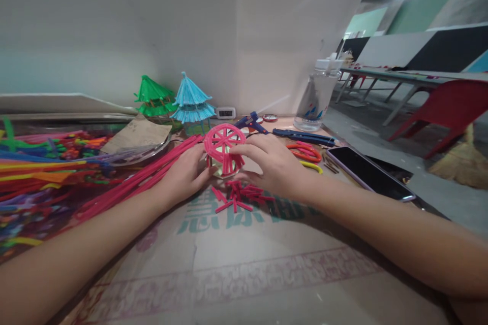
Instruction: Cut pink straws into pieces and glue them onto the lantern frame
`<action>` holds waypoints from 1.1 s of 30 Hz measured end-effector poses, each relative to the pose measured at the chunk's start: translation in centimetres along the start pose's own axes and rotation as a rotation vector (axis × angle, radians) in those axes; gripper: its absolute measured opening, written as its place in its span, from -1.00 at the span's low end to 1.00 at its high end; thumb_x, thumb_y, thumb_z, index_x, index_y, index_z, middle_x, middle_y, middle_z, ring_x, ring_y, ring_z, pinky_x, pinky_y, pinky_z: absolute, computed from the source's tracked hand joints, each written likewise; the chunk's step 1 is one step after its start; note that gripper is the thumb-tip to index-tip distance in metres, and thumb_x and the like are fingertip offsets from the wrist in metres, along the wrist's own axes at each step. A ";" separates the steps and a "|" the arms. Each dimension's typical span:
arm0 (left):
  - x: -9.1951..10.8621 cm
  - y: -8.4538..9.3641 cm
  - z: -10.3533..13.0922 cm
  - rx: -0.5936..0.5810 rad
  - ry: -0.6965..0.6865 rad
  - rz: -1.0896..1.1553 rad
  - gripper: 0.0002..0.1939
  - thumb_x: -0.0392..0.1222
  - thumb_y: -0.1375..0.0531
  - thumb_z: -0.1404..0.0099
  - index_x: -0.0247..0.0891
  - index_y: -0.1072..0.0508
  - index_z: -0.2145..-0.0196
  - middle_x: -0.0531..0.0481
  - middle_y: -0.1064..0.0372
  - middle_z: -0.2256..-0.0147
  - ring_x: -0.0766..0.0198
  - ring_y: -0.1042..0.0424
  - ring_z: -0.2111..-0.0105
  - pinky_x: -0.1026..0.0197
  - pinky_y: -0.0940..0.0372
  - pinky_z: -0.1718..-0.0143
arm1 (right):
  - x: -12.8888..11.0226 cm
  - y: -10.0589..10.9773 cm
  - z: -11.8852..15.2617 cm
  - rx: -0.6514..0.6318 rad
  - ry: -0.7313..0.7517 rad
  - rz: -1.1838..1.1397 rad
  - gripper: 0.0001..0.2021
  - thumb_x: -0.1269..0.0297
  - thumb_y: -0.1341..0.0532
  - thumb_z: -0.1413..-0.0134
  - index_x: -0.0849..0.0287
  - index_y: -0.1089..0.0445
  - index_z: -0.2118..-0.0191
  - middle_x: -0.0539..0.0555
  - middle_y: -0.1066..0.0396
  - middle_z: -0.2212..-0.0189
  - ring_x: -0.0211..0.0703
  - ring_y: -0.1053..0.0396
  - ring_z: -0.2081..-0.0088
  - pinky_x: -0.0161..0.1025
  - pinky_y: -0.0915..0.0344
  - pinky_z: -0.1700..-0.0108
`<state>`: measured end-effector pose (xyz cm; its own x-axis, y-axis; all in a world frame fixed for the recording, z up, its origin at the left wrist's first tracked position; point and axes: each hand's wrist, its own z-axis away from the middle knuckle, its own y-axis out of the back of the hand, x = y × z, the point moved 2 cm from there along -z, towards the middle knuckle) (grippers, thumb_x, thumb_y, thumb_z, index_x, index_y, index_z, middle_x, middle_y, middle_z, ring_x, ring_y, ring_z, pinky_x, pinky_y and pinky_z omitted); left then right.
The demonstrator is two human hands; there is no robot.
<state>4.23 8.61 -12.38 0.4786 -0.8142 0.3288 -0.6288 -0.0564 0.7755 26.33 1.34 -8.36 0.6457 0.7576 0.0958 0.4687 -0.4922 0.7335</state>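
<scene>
Between both hands stands a small pink pipe-cleaner model (224, 138) with a spoked wheel shape on top and a pale round base. My left hand (186, 172) is closed at its left side, thumb near the base. My right hand (276, 165) curves around the right side, with the index fingertip against the wheel and the thumb lower down. Short pink strips hang below the wheel near these fingertips. More cut pink pieces (240, 195) lie in front on the cardboard. Long pink pipe cleaners (141, 177) run under my left wrist.
Behind stand a green model roof (154, 95) and a blue one (193, 97), a small clock (225, 112) and a glue gun (253, 122). To the right are a utility knife (305, 137), orange-handled scissors (305, 151), a water bottle (318, 94) and a phone (369, 172). Coloured pipe cleaners (46, 172) are heaped left.
</scene>
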 end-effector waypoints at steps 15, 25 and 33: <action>-0.1 -0.1 0.1 0.000 -0.007 -0.004 -0.59 -0.12 -0.15 -0.37 -0.24 -0.32 -0.14 -0.23 -0.39 -0.13 -0.05 -0.40 -0.12 -0.12 -0.30 -0.14 | 0.1 -0.4 0.0 -0.003 -0.071 0.020 -0.74 0.28 -0.24 -0.28 0.19 -0.36 -0.05 0.20 -0.47 0.11 0.03 -0.38 0.08 -0.06 -0.27 0.07; -0.1 -0.1 0.0 -0.010 0.001 0.027 -0.60 -0.15 -0.15 -0.37 -0.23 -0.33 -0.14 -0.22 -0.38 -0.14 -0.04 -0.39 -0.13 -0.11 -0.29 -0.16 | 0.1 -0.5 0.2 -0.005 -0.053 0.046 -0.71 0.30 -0.21 -0.30 0.18 -0.35 -0.10 0.22 -0.46 0.07 0.05 -0.36 0.03 -0.06 -0.25 0.06; -0.1 0.0 0.0 0.002 -0.007 0.028 -0.63 -0.13 -0.14 -0.38 -0.25 -0.35 -0.11 -0.22 -0.42 -0.09 -0.05 -0.42 -0.08 -0.09 -0.32 -0.10 | 0.1 0.0 0.2 0.025 -0.052 0.021 -0.62 0.13 -0.25 -0.29 0.19 -0.30 -0.12 0.19 -0.47 0.15 0.00 -0.38 0.13 -0.09 -0.25 0.09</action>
<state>4.23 8.69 -12.40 0.4562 -0.8196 0.3466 -0.6432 -0.0345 0.7649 26.54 1.29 -8.47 0.6859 0.7239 0.0750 0.4695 -0.5189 0.7144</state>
